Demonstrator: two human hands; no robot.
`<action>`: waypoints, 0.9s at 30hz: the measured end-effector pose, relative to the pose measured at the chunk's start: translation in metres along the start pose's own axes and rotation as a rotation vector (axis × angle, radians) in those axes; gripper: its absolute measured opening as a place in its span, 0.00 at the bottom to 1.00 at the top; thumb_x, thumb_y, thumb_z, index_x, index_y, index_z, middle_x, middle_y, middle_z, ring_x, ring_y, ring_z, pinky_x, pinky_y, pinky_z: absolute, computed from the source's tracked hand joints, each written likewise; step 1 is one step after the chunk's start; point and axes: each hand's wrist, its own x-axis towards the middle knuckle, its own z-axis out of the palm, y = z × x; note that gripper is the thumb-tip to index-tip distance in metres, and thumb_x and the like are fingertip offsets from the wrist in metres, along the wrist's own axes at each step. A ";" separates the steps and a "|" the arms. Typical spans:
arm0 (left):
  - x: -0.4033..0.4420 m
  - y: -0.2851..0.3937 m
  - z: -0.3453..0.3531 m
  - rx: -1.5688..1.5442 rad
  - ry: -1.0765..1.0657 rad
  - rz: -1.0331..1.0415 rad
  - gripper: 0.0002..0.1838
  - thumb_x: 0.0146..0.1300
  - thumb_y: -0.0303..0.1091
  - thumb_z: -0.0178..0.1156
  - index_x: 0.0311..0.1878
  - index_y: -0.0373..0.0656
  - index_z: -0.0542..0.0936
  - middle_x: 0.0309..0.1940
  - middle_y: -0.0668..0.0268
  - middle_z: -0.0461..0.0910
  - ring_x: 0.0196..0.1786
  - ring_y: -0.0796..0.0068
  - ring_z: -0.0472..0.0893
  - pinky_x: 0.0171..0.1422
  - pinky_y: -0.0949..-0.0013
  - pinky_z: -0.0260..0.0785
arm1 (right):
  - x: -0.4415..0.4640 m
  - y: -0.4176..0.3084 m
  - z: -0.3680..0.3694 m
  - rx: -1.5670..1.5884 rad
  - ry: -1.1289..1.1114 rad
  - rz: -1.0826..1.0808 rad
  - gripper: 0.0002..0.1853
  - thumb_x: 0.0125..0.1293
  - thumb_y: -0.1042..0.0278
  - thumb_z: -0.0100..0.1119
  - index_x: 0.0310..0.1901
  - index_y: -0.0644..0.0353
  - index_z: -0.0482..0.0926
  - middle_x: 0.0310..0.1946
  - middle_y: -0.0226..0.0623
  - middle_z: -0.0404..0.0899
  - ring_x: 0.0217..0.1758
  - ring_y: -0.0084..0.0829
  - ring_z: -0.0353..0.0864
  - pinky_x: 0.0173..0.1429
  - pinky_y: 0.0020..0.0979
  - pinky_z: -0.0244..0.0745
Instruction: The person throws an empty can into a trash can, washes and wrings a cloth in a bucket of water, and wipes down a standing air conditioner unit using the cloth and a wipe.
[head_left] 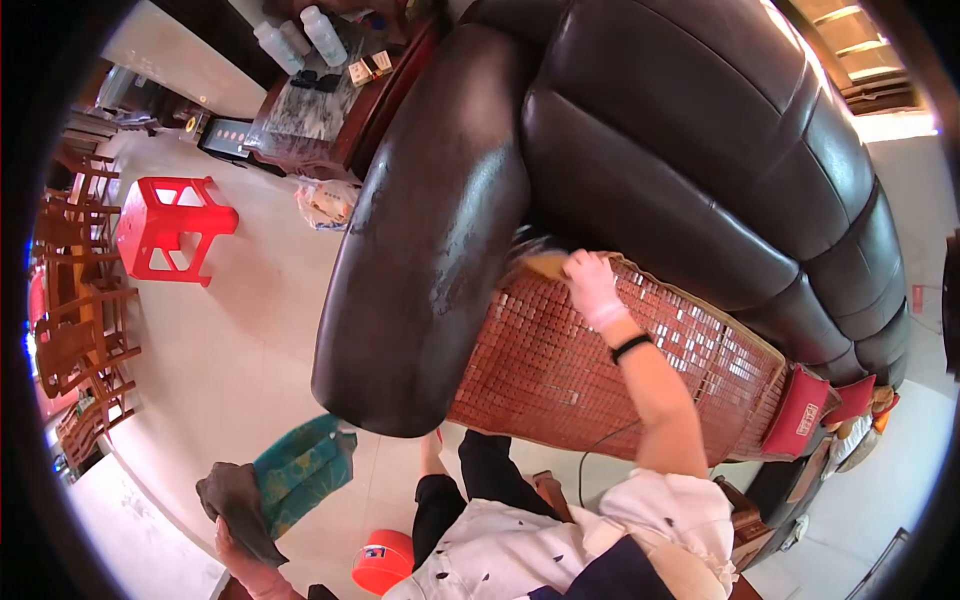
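My right hand (592, 288) reaches into the inner corner of the dark brown leather sofa (690, 190). It is closed around a brush (546, 266) with a tan handle; the far end is blurred by motion. Beneath it lies a reddish-brown tile seat mat (570, 350). The sofa's armrest (420, 220) has wet-looking or worn patches along its inner side. Low at the left, my left hand (245, 560) grips a dark grey cloth (240, 500). A teal patterned cloth (303, 472) hangs beside the grey one, out over the floor.
An orange-red bucket (383, 562) stands near my legs. At the left are a red plastic stool (175, 228) and several wooden chairs (85, 330). A side table (320, 110) holds white bottles (322, 38). A plastic bag (326, 203) sits by the armrest; red cushions (797, 410) lie at the mat's far end.
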 end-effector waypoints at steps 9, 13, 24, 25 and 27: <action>0.015 0.014 -0.014 0.058 0.068 0.141 0.25 0.71 0.42 0.46 0.63 0.33 0.67 0.58 0.55 0.73 0.59 0.62 0.74 0.67 0.61 0.63 | -0.008 0.015 -0.011 0.558 0.938 0.157 0.08 0.59 0.85 0.49 0.38 0.62 0.71 0.51 0.46 0.73 0.53 0.38 0.74 0.58 0.34 0.72; 0.021 0.013 -0.006 0.137 0.037 0.154 0.27 0.70 0.43 0.48 0.64 0.33 0.66 0.62 0.56 0.70 0.63 0.62 0.70 0.69 0.62 0.61 | 0.051 -0.021 0.084 0.965 0.991 0.595 0.23 0.63 0.79 0.50 0.61 0.62 0.62 0.62 0.48 0.64 0.67 0.40 0.62 0.71 0.42 0.55; 0.039 -0.003 0.004 0.424 0.110 0.176 0.26 0.70 0.42 0.48 0.63 0.32 0.67 0.60 0.55 0.71 0.62 0.63 0.71 0.66 0.62 0.63 | -0.081 -0.096 0.110 0.117 -0.311 1.022 0.38 0.70 0.54 0.47 0.74 0.52 0.40 0.76 0.44 0.30 0.78 0.48 0.29 0.71 0.66 0.29; 0.039 -0.004 0.007 0.163 0.023 0.103 0.26 0.69 0.42 0.48 0.63 0.33 0.67 0.60 0.55 0.71 0.62 0.62 0.71 0.66 0.61 0.63 | -0.079 -0.095 0.114 0.118 -0.428 0.950 0.36 0.72 0.52 0.43 0.74 0.49 0.40 0.76 0.41 0.30 0.78 0.48 0.28 0.71 0.67 0.29; 0.038 -0.004 0.008 0.135 0.048 0.068 0.26 0.69 0.43 0.48 0.64 0.34 0.67 0.61 0.56 0.71 0.62 0.61 0.71 0.67 0.61 0.63 | -0.083 -0.101 0.118 0.091 -0.415 0.980 0.35 0.71 0.53 0.43 0.74 0.48 0.42 0.76 0.40 0.32 0.78 0.48 0.29 0.71 0.68 0.30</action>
